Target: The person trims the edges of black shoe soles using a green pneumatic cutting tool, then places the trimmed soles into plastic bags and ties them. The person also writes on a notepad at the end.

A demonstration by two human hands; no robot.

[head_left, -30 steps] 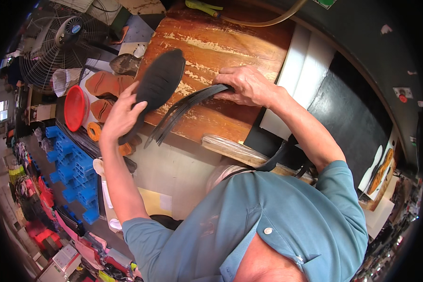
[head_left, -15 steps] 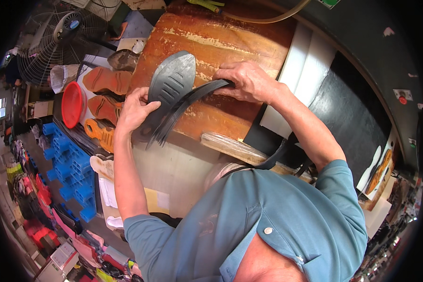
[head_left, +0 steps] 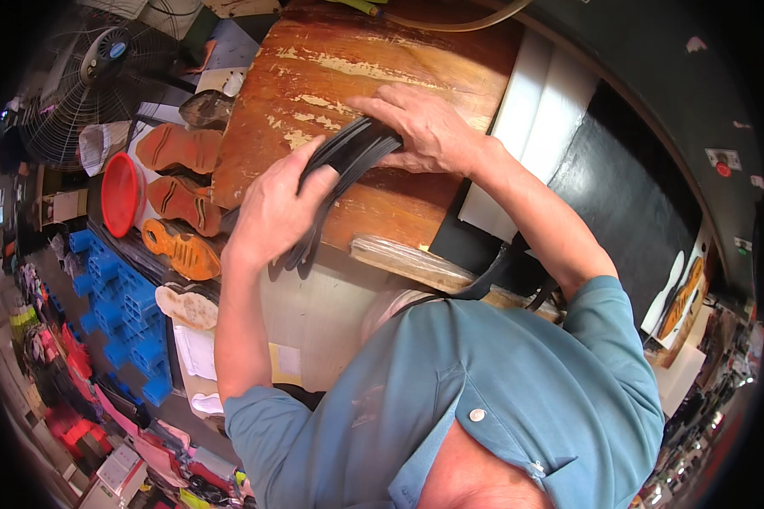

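A bent stack of black shoe soles [head_left: 345, 161] is between my two hands, over the worn wooden board. My left hand [head_left: 273, 204] wraps round its near-left part, thumb across the top. At the far-right end, my right hand [head_left: 424, 136] grips the stack with fingers over it. The soles' lower ends hang past the board's near edge. How many soles there are is hard to make out, and my left hand hides part of them.
Beneath the soles lies the scratched wooden board [head_left: 306, 72]. To the left are a red dish [head_left: 122, 195], brown sole-shaped pieces [head_left: 178, 151], an orange one [head_left: 182, 248] and a blue plastic pallet [head_left: 126, 297]. A fan [head_left: 102, 61] stands far left; a plastic-wrapped bar [head_left: 409, 263] lies near.
My left hand has moved from the single sole's edge to round the stack. That sole, earlier upright and apart with its face showing, no longer stands separately. The stack has tilted.
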